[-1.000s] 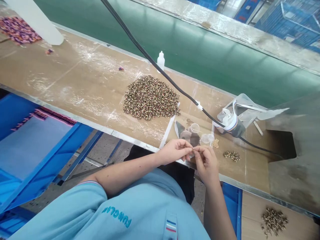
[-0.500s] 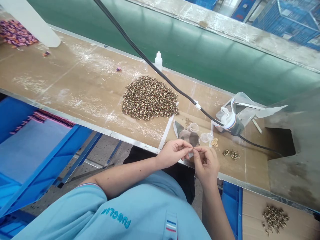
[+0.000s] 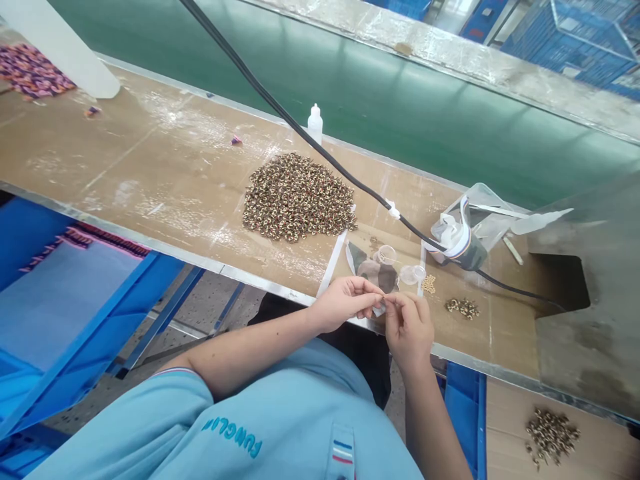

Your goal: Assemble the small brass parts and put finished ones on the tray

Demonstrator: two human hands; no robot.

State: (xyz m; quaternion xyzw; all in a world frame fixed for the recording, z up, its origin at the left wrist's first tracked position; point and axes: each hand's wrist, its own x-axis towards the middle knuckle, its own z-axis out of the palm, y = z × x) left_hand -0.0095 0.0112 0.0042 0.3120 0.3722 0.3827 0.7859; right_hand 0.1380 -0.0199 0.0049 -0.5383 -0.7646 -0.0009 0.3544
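My left hand (image 3: pixel 345 303) and my right hand (image 3: pixel 411 327) meet fingertip to fingertip over the front edge of the workbench (image 3: pixel 270 267). Both are pinched closed around something too small to make out. Just beyond them lie two small clear round cups (image 3: pixel 385 255) on a dark and clear sheet. To the right of the cups is a little patch of tan beads (image 3: pixel 429 285). Farther right sits a small heap of brown-and-gold pieces (image 3: pixel 463 308). A much larger pile of similar brown-and-gold pieces (image 3: pixel 300 198) spreads over the bench to the left.
A white squeeze bottle (image 3: pixel 315 124) stands at the back edge. A black cable (image 3: pixel 280 107) crosses above the bench. A clear tray (image 3: pixel 483 200) holds white strips. Blue crates (image 3: pixel 145 293) stand below left; more pieces (image 3: pixel 553 435) lie on cardboard at lower right.
My right hand's fingers have shifted slightly and curl in more closely toward the left fingertips. The piles and cups stay where they were.
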